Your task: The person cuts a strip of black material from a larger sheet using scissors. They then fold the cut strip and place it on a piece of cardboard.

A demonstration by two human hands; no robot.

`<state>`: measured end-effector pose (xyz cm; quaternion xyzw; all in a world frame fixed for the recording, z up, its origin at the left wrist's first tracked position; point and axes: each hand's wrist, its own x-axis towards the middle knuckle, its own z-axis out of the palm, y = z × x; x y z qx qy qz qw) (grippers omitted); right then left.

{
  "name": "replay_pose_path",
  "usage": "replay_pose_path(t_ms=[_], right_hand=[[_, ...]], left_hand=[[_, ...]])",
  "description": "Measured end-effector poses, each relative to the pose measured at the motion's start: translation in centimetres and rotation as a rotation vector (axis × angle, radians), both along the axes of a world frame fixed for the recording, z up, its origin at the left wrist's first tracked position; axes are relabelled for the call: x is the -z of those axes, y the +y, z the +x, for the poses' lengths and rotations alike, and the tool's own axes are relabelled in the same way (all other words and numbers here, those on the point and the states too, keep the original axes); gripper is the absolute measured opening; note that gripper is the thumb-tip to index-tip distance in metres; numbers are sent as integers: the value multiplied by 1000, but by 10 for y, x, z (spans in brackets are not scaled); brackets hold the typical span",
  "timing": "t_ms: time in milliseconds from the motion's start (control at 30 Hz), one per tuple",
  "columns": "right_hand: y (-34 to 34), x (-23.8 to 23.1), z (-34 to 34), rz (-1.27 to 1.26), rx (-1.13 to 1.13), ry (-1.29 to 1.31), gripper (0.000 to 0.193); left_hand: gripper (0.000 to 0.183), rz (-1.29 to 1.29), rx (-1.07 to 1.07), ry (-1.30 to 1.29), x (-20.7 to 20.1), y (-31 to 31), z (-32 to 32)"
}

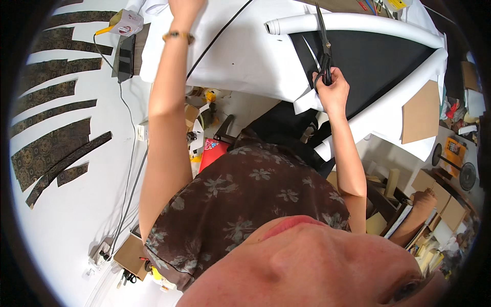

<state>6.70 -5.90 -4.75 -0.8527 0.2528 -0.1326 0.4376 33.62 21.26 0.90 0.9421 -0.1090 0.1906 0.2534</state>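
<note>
My right hand (332,91) grips a pair of black-handled scissors (326,48) by the loops, the long dark blades pointing toward the far side of the table. Beneath them lies a sheet of black material (363,61), bordered by a white roll (353,23) along its far edge. A narrow white slit or strip shows to the left of the blades, and a white flap hangs near my right wrist. My left arm reaches far across white paper (240,56); only part of my left hand (186,7) shows at the top edge, its fingers out of view.
A black cable (220,31) crosses the paper between my arms. At the right lies a brown cardboard piece (420,112). Dark patterned strips (51,148) hang on the white wall at left, near a white and yellow corded device (126,23). Boxes and a dumbbell (454,166) crowd the right.
</note>
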Motion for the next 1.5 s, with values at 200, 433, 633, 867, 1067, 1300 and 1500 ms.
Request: replay_pose_path(t_ms=[200, 433, 633, 867, 1067, 1300, 1500], right_hand=[[-2, 2, 1, -37, 12, -14, 24], [0, -1, 0, -67, 0, 6, 24], [0, 1, -1, -36, -10, -28, 23], [-4, 5, -1, -94, 26, -40, 23], [-4, 4, 0, -52, -8, -12, 23], [-17, 21, 1, 220, -77, -40, 26], [-17, 10, -2, 420, -99, -52, 19]], left_hand=[[28, 462, -66, 155, 55, 28, 105], [16, 640, 300, -106, 31, 61, 155], [20, 613, 411, -219, -4, 84, 147], [22, 81, 544, -85, 13, 3, -29], [35, -178, 941, 25, 56, -106, -158], [24, 228, 648, -569, 55, -133, -103], [19, 86, 503, -261, 80, -124, -50]])
